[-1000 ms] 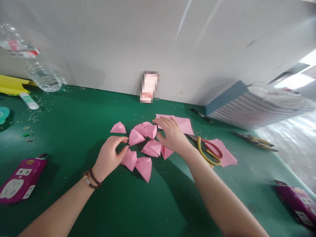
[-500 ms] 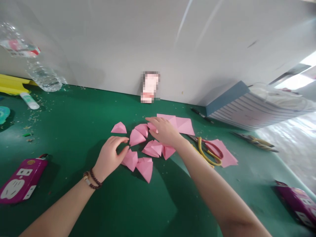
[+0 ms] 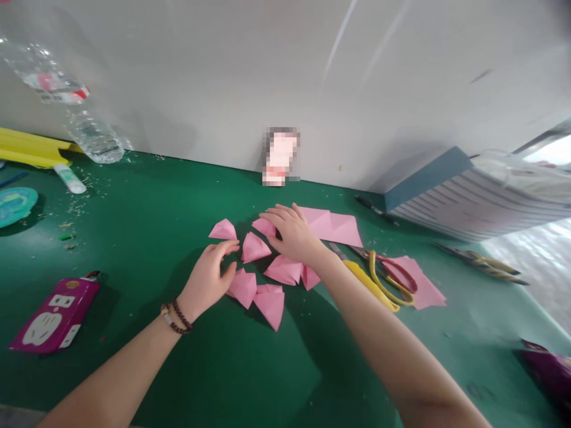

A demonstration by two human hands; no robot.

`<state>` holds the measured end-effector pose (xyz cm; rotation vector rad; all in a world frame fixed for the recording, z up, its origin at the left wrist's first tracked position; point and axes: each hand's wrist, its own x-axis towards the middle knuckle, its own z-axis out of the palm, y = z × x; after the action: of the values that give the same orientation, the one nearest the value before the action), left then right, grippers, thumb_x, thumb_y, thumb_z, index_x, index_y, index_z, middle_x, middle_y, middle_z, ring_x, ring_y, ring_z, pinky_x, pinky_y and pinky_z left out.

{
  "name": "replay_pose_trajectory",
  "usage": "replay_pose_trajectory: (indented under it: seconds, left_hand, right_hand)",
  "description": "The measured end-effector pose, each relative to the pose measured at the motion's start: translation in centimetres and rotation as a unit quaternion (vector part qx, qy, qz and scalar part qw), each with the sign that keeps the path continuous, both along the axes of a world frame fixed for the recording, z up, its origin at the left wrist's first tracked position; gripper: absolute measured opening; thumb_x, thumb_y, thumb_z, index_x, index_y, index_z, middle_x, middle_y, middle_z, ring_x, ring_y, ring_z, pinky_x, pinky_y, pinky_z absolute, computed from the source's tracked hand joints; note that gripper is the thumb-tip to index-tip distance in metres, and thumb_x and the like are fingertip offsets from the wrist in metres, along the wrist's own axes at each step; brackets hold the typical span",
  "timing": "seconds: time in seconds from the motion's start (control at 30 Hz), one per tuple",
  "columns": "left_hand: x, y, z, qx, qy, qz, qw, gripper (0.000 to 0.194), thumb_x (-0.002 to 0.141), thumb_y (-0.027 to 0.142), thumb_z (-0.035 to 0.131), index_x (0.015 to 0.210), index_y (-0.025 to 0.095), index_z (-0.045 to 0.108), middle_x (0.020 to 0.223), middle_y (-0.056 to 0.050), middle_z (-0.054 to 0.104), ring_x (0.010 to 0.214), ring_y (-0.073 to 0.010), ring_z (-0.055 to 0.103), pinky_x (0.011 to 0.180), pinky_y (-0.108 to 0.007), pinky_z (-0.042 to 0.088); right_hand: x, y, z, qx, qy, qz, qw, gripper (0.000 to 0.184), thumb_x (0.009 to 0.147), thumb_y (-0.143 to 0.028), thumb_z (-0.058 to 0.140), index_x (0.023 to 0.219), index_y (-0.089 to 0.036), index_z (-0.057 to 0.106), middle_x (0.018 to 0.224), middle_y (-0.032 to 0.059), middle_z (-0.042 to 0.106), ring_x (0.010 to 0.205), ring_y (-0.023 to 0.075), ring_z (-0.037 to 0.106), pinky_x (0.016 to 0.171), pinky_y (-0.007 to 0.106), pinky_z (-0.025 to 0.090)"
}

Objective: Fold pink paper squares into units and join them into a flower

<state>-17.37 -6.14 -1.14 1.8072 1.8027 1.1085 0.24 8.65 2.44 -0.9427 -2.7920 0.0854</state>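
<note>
Several pink folded paper pieces [image 3: 269,306] lie in a loose cluster on the green table [image 3: 187,380]. My left hand [image 3: 207,278] is at the cluster's left side, thumb and fingers apart in a curve, nothing held. Its thumb is by a folded piece [image 3: 244,288]; its fingertips are near another [image 3: 256,248]. At the back of the cluster, my right hand [image 3: 292,235] has its thumb and forefinger around one pink piece [image 3: 263,226], its other fingers spread. The palm hides what lies beneath. A creased pink sheet [image 3: 334,226] is just behind it.
Yellow-handled scissors [image 3: 372,279] and flat pink paper [image 3: 422,285] lie right of my right forearm. Farther right are pliers [image 3: 486,266] and a striped box [image 3: 473,196]. A phone [image 3: 281,157] leans on the wall. Left are a purple pack [image 3: 57,315], plastic bottle [image 3: 96,137] and glue stick [image 3: 70,178].
My right hand has shifted a little left, and the piece at its thumb now sits apart from its front neighbour. My left hand has barely moved. The whole view has drifted slightly.
</note>
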Motion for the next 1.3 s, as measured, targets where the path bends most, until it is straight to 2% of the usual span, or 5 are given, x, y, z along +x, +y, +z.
replay_pose_trajectory:
  seconds: [0.17, 0.4, 0.7, 1.1, 1.3]
  left_hand:
    - [0.2, 0.0, -0.1, -0.008, -0.010, -0.031, 0.999, 0.058, 0.075, -0.002, 0.046, 0.129, 0.020, 0.049, 0.121, -0.009, 0.063, 0.113, -0.0228, 0.057, 0.097, -0.047, 0.050]
    - [0.2, -0.1, 0.3, -0.030, -0.105, -0.046, 0.993, 0.060, 0.075, 0.000, 0.045, 0.131, 0.022, 0.046, 0.122, -0.007, 0.065, 0.119, -0.0219, 0.056, 0.104, -0.047, 0.046]
    - [0.1, 0.1, 0.4, -0.062, -0.210, -0.071, 0.973, 0.060, 0.076, 0.001, 0.042, 0.132, 0.022, 0.042, 0.124, -0.008, 0.065, 0.117, -0.0190, 0.060, 0.096, -0.037, 0.052]
    - [-0.3, 0.1, -0.3, 0.045, 0.021, 0.049, 0.998, 0.036, 0.081, 0.006, 0.052, 0.112, 0.021, 0.057, 0.100, -0.005, 0.069, 0.093, -0.0180, 0.064, 0.084, -0.037, 0.054]
    - [-2.6, 0.4, -0.2, 0.052, 0.085, 0.123, 0.987, 0.029, 0.084, 0.014, 0.053, 0.112, 0.017, 0.056, 0.103, -0.010, 0.062, 0.086, -0.0194, 0.063, 0.074, -0.036, 0.056]
  right_hand:
    - [-0.2, -2.4, 2.1, -0.030, -0.031, 0.115, 0.992, 0.046, 0.082, -0.021, 0.059, 0.128, -0.026, 0.055, 0.126, 0.0066, 0.062, 0.119, 0.0267, 0.054, 0.113, 0.058, 0.023]
    - [-0.1, -3.2, 2.9, -0.092, -0.033, 0.138, 0.986, 0.063, 0.071, -0.006, 0.048, 0.132, -0.022, 0.052, 0.134, 0.0074, 0.056, 0.124, 0.0253, 0.051, 0.104, 0.047, 0.040]
    - [-0.4, -2.8, 2.9, -0.152, -0.071, 0.122, 0.978, 0.047, 0.074, -0.008, 0.052, 0.118, -0.023, 0.062, 0.124, 0.0049, 0.064, 0.114, 0.0245, 0.059, 0.090, 0.039, 0.050]
    - [-0.4, -1.8, 2.4, -0.159, -0.002, 0.106, 0.982, 0.051, 0.082, -0.025, 0.057, 0.133, -0.023, 0.053, 0.132, 0.0057, 0.060, 0.120, 0.0269, 0.056, 0.097, 0.044, 0.048]
    - [4.5, -4.2, 3.0, -0.067, 0.173, 0.010, 0.983, 0.032, 0.089, -0.021, 0.047, 0.116, -0.023, 0.063, 0.114, 0.0072, 0.068, 0.107, 0.0230, 0.062, 0.087, 0.039, 0.055]
